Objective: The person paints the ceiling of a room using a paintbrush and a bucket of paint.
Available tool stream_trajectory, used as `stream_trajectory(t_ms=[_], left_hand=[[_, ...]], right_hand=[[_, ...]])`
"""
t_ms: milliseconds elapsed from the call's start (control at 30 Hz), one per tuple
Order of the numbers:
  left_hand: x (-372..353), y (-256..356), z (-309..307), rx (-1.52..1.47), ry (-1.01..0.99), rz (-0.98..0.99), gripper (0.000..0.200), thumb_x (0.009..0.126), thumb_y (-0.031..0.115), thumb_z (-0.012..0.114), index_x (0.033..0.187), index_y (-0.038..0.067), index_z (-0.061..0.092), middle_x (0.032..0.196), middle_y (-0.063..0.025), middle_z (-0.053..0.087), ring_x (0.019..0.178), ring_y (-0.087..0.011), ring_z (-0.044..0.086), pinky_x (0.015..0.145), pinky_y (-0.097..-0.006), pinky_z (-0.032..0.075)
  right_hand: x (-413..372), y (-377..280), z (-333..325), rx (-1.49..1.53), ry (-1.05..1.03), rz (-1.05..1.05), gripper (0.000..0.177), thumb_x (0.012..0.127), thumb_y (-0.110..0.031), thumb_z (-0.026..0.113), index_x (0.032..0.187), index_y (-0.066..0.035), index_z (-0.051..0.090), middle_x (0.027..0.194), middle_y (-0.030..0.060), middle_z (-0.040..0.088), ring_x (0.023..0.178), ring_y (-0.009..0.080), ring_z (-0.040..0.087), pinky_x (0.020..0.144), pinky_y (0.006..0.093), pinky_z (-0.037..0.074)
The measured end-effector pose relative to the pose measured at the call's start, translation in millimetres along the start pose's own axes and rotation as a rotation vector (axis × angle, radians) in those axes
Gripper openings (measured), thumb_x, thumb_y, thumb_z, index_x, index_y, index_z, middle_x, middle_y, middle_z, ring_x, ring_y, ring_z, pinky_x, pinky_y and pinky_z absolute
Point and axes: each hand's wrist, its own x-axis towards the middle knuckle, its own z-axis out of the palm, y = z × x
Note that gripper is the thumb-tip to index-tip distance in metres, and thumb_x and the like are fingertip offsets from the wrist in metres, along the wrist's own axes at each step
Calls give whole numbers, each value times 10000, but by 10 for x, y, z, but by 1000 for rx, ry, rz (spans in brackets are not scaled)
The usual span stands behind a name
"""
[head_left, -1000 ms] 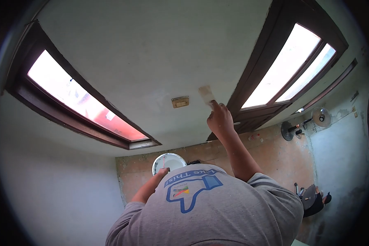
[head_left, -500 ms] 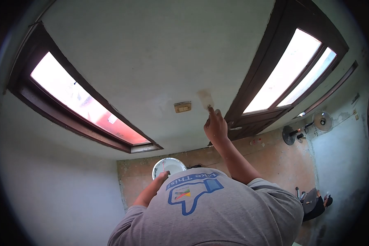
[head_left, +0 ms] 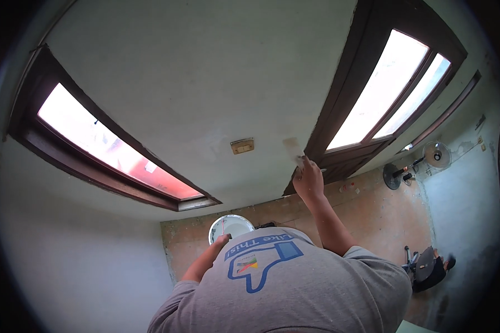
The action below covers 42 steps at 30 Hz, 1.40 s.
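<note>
A flat paintbrush (head_left: 292, 149) with pale bristles is in my right hand (head_left: 308, 176), its wide end up against the pale wall beside the dark door frame. The fingers of that hand are closed round its lower end. Lower down, my left hand (head_left: 222, 240) grips the near rim of a white bucket (head_left: 231, 223). A thin red line shows inside the bucket. My grey shirt covers part of the bucket's near side.
A light switch (head_left: 242, 146) is set in the wall left of the brush. Windows flank the left (head_left: 111, 141), and a dark wooden door (head_left: 347, 161) stands right. A fan (head_left: 414, 166) is on the right, and a seated person (head_left: 436, 272) is behind me.
My right hand and the paintbrush have moved right and down along the wall, closer to the door frame. The left hand stays on the bucket. The view has shifted slightly.
</note>
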Motion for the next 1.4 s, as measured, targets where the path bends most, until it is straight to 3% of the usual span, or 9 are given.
stream_trajectory(t_ms=[67,167,400,700,933,1000,1133,1333,1400], left_hand=[[-143,23,153,-320,17,-54,623,943,506,571,1376,61,517,1253,-95,609,1161,-219,555,986,-307,434],[-396,215,379,-331,61,-53,566,909,463,586,1291,48,553,1174,-104,620,1089,-224,568,926,-317,446],[-882,613,822,-383,204,-93,403,806,336,630,1038,7,662,937,-133,652,872,-238,607,745,-346,485],[-6,765,919,-131,232,-246,376,802,317,640,1019,10,658,917,-126,642,845,-231,601,723,-348,483],[441,479,687,84,234,-345,355,799,302,648,1004,11,656,902,-121,634,824,-225,595,706,-350,481],[573,415,631,148,236,-363,349,798,298,650,1000,12,655,898,-120,632,818,-224,594,701,-351,480],[735,91,474,276,241,-398,338,797,289,655,991,13,654,889,-117,627,806,-220,591,691,-351,479],[952,-475,-250,395,291,-278,320,794,276,661,978,15,652,876,-113,621,788,-216,586,676,-353,478],[1080,-673,-362,389,326,-225,314,793,272,663,974,15,651,872,-111,618,782,-214,585,671,-353,478]], right_hand=[[39,-153,-209,198,236,-189,303,835,-5,579,1138,-4,590,922,219,627,818,403,652,708,474,522],[148,-377,-430,303,354,-344,259,872,-19,588,1130,-9,589,882,207,611,741,391,646,637,469,514],[272,-208,-290,140,211,-220,272,882,-55,577,1152,-43,595,897,205,611,797,418,639,702,502,511],[309,-108,-509,211,305,-150,334,859,-28,570,1192,-43,593,955,221,632,862,396,650,737,472,518],[252,-100,-855,62,152,-35,276,866,-30,569,1132,43,589,976,257,639,882,427,638,757,464,507],[288,-45,-828,135,395,-156,298,859,-27,579,1156,-11,588,935,213,628,841,393,650,710,463,514],[448,144,-698,203,398,-180,324,855,-34,580,1170,39,578,902,255,638,877,433,625,774,490,494],[125,604,-578,-125,43,57,403,804,-61,561,1205,-23,586,990,252,626,953,434,612,830,498,498],[31,852,-376,-114,-167,109,454,751,-30,557,1198,46,574,1016,293,650,964,449,626,869,507,498]])
